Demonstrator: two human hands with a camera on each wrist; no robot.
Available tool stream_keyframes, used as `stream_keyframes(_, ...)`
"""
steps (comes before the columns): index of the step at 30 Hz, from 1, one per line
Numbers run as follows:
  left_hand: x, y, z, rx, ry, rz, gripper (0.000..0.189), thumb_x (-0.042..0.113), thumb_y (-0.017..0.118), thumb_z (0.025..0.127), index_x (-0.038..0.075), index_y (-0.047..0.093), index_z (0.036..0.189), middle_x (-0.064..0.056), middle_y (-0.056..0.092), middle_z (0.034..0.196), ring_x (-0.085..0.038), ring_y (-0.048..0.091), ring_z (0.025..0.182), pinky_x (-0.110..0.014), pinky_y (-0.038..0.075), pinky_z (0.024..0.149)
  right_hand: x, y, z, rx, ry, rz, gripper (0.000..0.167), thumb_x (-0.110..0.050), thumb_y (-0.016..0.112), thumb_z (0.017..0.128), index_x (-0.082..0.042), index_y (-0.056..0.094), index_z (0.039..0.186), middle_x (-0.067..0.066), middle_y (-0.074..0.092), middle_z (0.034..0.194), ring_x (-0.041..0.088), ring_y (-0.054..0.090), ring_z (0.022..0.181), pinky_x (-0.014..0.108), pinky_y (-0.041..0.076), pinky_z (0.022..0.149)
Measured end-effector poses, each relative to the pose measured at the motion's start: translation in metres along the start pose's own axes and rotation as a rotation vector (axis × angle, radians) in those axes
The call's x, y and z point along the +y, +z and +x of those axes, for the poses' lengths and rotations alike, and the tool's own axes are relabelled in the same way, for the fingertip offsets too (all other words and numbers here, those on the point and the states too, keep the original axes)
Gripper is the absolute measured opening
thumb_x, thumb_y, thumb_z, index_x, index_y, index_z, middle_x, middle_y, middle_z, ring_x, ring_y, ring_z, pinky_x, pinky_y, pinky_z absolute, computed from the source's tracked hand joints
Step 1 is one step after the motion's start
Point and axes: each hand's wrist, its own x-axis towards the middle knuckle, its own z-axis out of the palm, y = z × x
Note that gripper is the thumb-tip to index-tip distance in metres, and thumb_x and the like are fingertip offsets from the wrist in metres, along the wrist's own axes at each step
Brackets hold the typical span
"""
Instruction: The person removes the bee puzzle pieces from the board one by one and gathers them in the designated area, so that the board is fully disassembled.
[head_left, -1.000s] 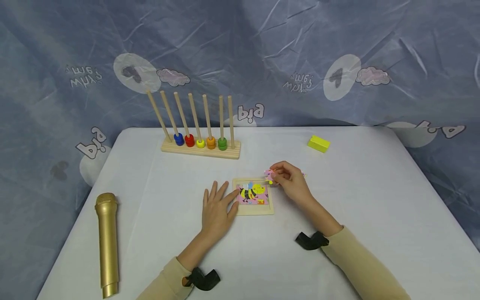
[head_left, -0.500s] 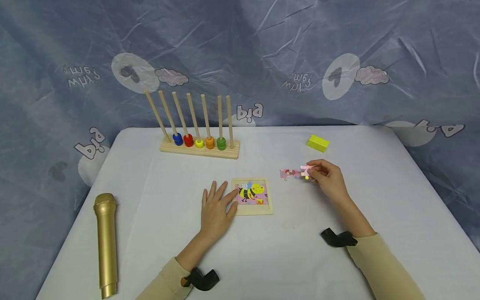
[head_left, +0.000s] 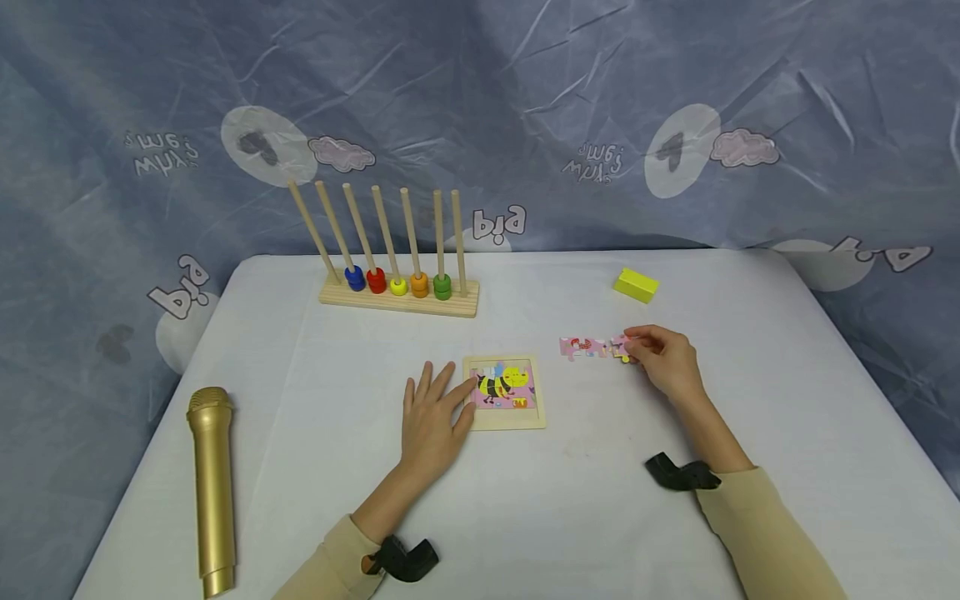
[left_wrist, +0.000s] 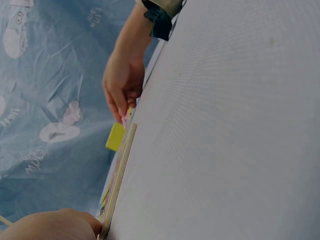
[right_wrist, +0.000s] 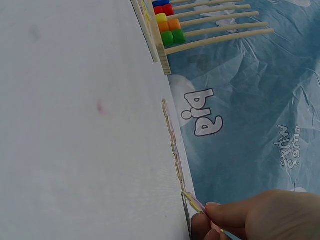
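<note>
Pinching 1 pink puzzle piece, we held it in our right hand by the right end of a row of pieces; the right-wrist view revealed its slant. Our left hand lay with straight, spread fingers on the wooden frame, whose bee picture only the head view showed us clearly. We had a gold microphone, yellow block and 7-peg rack on our white table, before a creased blue-grey sheet.
</note>
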Motion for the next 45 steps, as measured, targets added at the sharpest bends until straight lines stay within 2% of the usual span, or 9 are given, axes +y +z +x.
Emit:
stream_keyframes(5, 0.000, 0.000, 0.000, -0.002, 0.000, 0.002, 0.034, 0.020, 0.066, 0.090, 0.018, 0.070, 0.123, -0.016, 0.055, 0.141, -0.045, 0.035, 0.141, -0.067, 0.021, 0.111, 0.004, 0.003, 0.000, 0.049, -0.068, -0.103, 0.021, -0.011, 0.065, 0.092, -0.002, 0.071, 0.109, 0.016, 0.070, 0.089, 0.001, 0.052, 0.066, 0.015, 0.042, 0.058)
stream_keyframes(10, 0.000, -0.001, 0.000, -0.007, -0.003, 0.006, 0.034, 0.021, 0.066, 0.089, 0.018, 0.070, 0.123, -0.016, 0.055, 0.141, -0.045, 0.034, 0.141, -0.067, 0.020, 0.111, 0.005, 0.007, -0.001, 0.097, -0.127, -0.169, 0.019, -0.007, 0.067, 0.089, -0.001, 0.073, 0.105, 0.015, 0.067, 0.084, 0.010, 0.050, 0.069, 0.018, 0.038, 0.061)
stream_keyframes(16, 0.000, 0.000, 0.000, -0.022, -0.014, 0.002, 0.034, 0.021, 0.066, 0.090, 0.019, 0.069, 0.124, -0.015, 0.054, 0.143, -0.044, 0.033, 0.142, -0.066, 0.019, 0.113, 0.005, 0.008, -0.002, 0.108, -0.120, -0.188, 0.020, -0.007, 0.067, 0.089, 0.000, 0.072, 0.106, 0.016, 0.065, 0.086, 0.016, 0.051, 0.073, 0.020, 0.037, 0.063)
stream_keyframes(22, -0.001, 0.000, 0.000, -0.012, -0.010, -0.004, 0.034, 0.022, 0.065, 0.090, 0.019, 0.069, 0.124, -0.015, 0.053, 0.143, -0.044, 0.033, 0.142, -0.066, 0.019, 0.113, -0.002, 0.011, -0.003, 0.108, -0.131, -0.160, 0.021, -0.009, 0.067, 0.089, 0.000, 0.072, 0.108, 0.013, 0.064, 0.087, 0.013, 0.050, 0.075, 0.017, 0.037, 0.064)
stream_keyframes(29, -0.002, 0.002, 0.001, -0.015, -0.012, -0.006, 0.033, 0.022, 0.065, 0.090, 0.019, 0.070, 0.123, -0.015, 0.053, 0.143, -0.044, 0.032, 0.143, -0.066, 0.018, 0.113, -0.025, 0.028, -0.007, 0.028, -0.156, -0.038, 0.022, -0.008, 0.068, 0.089, -0.002, 0.071, 0.110, 0.011, 0.064, 0.087, 0.011, 0.051, 0.072, 0.014, 0.040, 0.059)
stream_keyframes(35, -0.003, 0.002, 0.000, -0.012, -0.014, -0.001, 0.034, 0.023, 0.065, 0.090, 0.020, 0.069, 0.124, -0.015, 0.053, 0.144, -0.043, 0.033, 0.143, -0.065, 0.019, 0.113, -0.057, 0.056, -0.015, -0.098, -0.183, 0.060, 0.022, -0.007, 0.067, 0.089, -0.001, 0.069, 0.110, 0.011, 0.063, 0.086, 0.016, 0.054, 0.070, 0.016, 0.043, 0.056)
stream_keyframes(39, -0.003, 0.002, 0.001, -0.010, -0.016, -0.004, 0.036, 0.023, 0.066, 0.090, 0.019, 0.068, 0.125, -0.015, 0.053, 0.143, -0.043, 0.033, 0.143, -0.065, 0.019, 0.113, -0.078, 0.075, -0.020, -0.174, -0.201, 0.097, 0.024, -0.008, 0.068, 0.090, 0.000, 0.068, 0.112, 0.011, 0.062, 0.088, 0.019, 0.055, 0.073, 0.018, 0.044, 0.058)
stream_keyframes(45, -0.003, 0.001, 0.001, -0.025, -0.026, 0.002, 0.042, 0.026, 0.067, 0.090, 0.015, 0.064, 0.130, -0.014, 0.053, 0.144, -0.042, 0.033, 0.143, -0.064, 0.019, 0.114, -0.103, 0.098, -0.027, -0.246, -0.244, 0.106, 0.025, -0.010, 0.070, 0.088, -0.002, 0.069, 0.111, 0.008, 0.063, 0.087, 0.017, 0.056, 0.074, 0.020, 0.046, 0.064)
